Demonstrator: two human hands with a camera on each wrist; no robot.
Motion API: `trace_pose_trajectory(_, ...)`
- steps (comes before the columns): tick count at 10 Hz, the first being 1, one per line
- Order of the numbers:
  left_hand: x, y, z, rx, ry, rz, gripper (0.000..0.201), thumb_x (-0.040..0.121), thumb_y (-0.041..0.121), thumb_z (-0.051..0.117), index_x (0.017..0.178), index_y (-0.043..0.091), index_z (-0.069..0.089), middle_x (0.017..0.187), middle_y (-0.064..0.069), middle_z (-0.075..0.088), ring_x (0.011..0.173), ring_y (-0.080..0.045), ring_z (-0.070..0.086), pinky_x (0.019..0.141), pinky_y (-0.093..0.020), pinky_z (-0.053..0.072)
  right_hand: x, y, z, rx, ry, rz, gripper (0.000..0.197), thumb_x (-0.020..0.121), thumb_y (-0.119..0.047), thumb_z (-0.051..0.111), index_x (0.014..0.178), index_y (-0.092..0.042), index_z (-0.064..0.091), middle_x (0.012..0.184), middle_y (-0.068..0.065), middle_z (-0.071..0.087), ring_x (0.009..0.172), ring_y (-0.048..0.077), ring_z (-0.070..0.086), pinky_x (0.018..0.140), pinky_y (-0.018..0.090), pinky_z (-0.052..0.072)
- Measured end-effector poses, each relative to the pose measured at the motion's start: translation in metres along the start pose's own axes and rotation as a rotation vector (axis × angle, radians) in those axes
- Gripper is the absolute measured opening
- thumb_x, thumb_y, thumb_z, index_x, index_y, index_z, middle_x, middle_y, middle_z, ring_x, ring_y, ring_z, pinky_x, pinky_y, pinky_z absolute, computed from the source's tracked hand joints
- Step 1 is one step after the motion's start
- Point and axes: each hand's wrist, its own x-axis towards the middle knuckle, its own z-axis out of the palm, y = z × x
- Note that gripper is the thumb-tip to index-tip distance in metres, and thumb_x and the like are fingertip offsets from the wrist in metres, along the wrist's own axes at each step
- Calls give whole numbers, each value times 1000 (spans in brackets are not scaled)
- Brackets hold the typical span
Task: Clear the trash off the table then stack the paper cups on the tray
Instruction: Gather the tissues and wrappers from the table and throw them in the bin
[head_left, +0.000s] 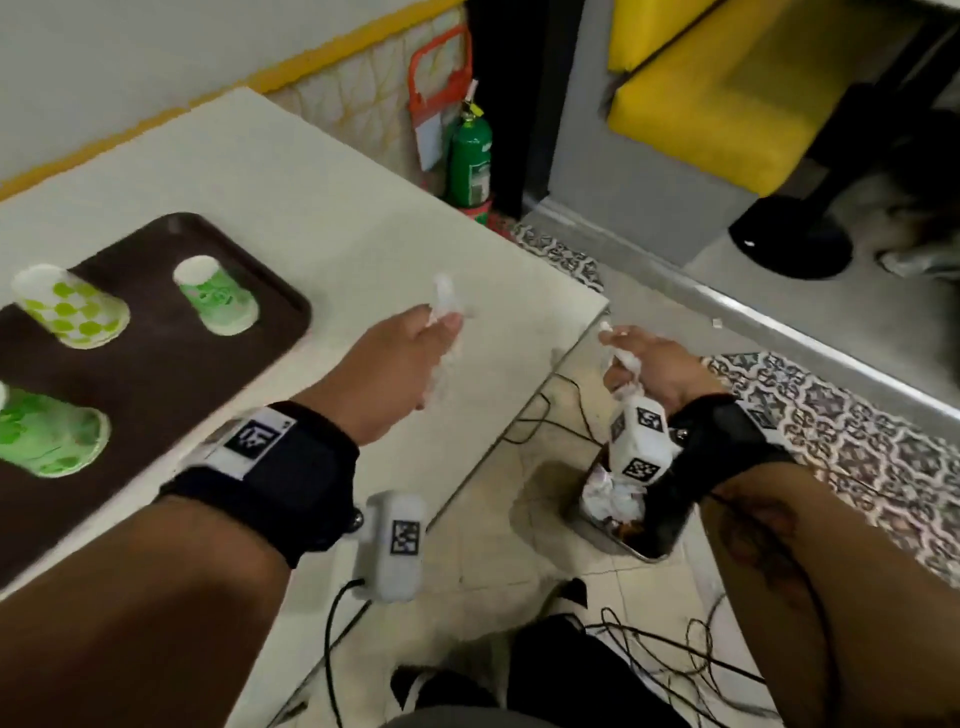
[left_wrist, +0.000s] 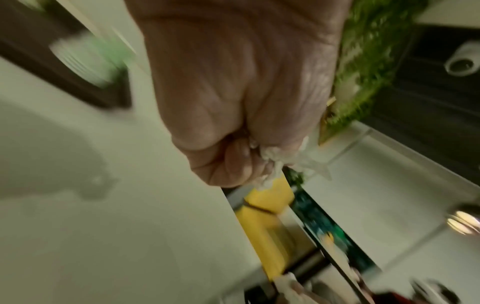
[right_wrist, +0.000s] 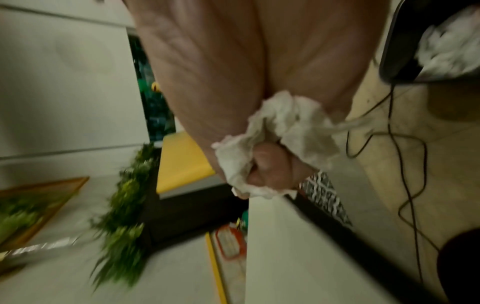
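Carrying trash to bin | left hand (head_left: 400, 358) fisted round crumpled tissue (head_left: 442, 301) over table (head_left: 322, 218) edge | right hand (head_left: 654, 364) clutching tissue wad (right_wrist: 262, 131) above floor bin (head_left: 639, 530) | tip: centre over bin before releasing | paper cups (head_left: 70, 306) upside-down, unstacked on tray (head_left: 171, 374)

Three paper cups stand on one brown tray (head_left: 156, 364): a yellow-green checked cup (head_left: 70, 306), a green cup at the tray's far side (head_left: 218, 299) and a green cup at its near left (head_left: 47, 434) (all three upside down and apart from each other). Two hands are in view, the left hand (head_left: 400, 364) and the right hand (head_left: 654, 366), each closed round one crumpled white tissue (head_left: 444, 301) (head_left: 621, 358), so two tissues are held. There is one white table (head_left: 363, 218), one bin on the floor (head_left: 631, 514) with more crumpled white paper in it, too bunched to count, and one green fire extinguisher (head_left: 470, 161).
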Motion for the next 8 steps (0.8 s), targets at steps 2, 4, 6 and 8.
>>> trace_pose_trajectory(2, 91, 40, 180, 350, -276, -9, 51, 105, 46, 40, 134, 6, 55, 127, -18, 63, 116, -35, 61, 99, -46, 51, 28, 21, -123, 16, 215, 93, 12, 97, -14, 54, 108, -17, 50, 53, -2, 50, 29, 5, 44, 34, 10, 34)
trace_pose_trajectory(4, 170, -25, 320, 419, -418, -178, 52, 104, 46, 41, 135, 7, 56, 133, -18, 62, 121, -35, 59, 106, -45, 46, 82, 64, -243, -445, 306, 176, 27, 92, -16, 58, 119, -17, 55, 126, 11, 60, 117, 26, 59, 79, 29, 48)
trace_pose_trajectory(6, 248, -147, 424, 460, -387, -365, 59, 92, 57, 42, 115, 8, 65, 121, -30, 64, 109, -49, 62, 95, -56, 52, 159, 134, -308, -235, 392, 335, 41, 95, -15, 55, 135, -7, 51, 135, 15, 56, 125, 31, 54, 93, 29, 48)
trace_pose_trajectory(8, 290, -253, 492, 629, -517, -364, 51, 105, 42, 39, 121, 0, 65, 120, -27, 66, 111, -44, 63, 97, -48, 51, 250, 237, -336, -537, 267, 432, 39, 98, -18, 52, 132, -2, 55, 132, 18, 60, 119, 31, 61, 56, 16, 45)
